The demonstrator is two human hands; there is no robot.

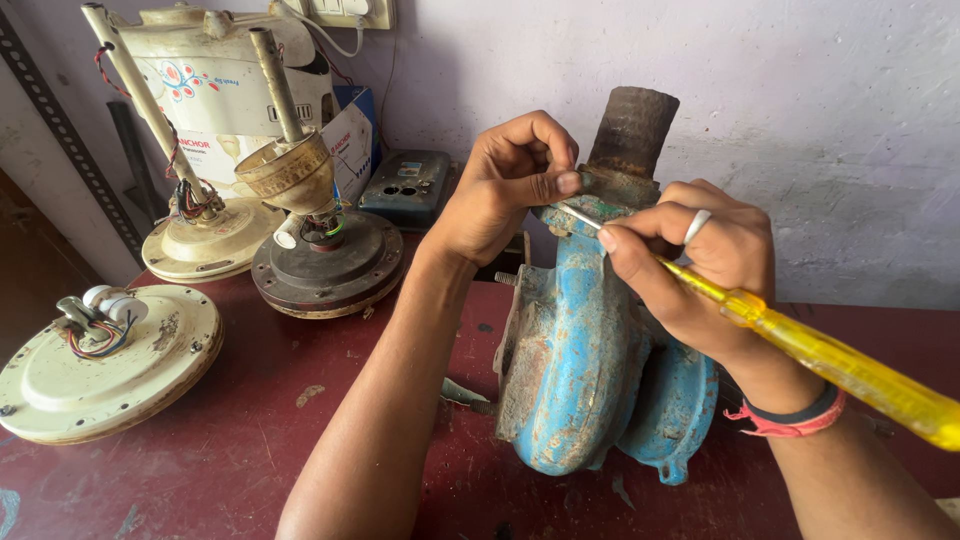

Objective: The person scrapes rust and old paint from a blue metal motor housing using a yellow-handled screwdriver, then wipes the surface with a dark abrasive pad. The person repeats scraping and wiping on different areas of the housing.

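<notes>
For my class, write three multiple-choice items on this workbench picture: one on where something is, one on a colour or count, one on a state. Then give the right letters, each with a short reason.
1. Where does the blue pump casing stand?
A. on the dark red table
B. on the floor
C. on a shelf

2. What colour is the screwdriver handle?
A. black
B. yellow
C. green

3. What is the right hand doing?
A. lying flat and empty
B. holding the screwdriver, tip at the casing's top
C. lifting a fan motor

Answers:
1 A: its base rests on the table.
2 B: the see-through handle is yellow.
3 B: its fingers close around the shaft, while the left hand pinches at the same spot below the rusty pipe stub.
</notes>
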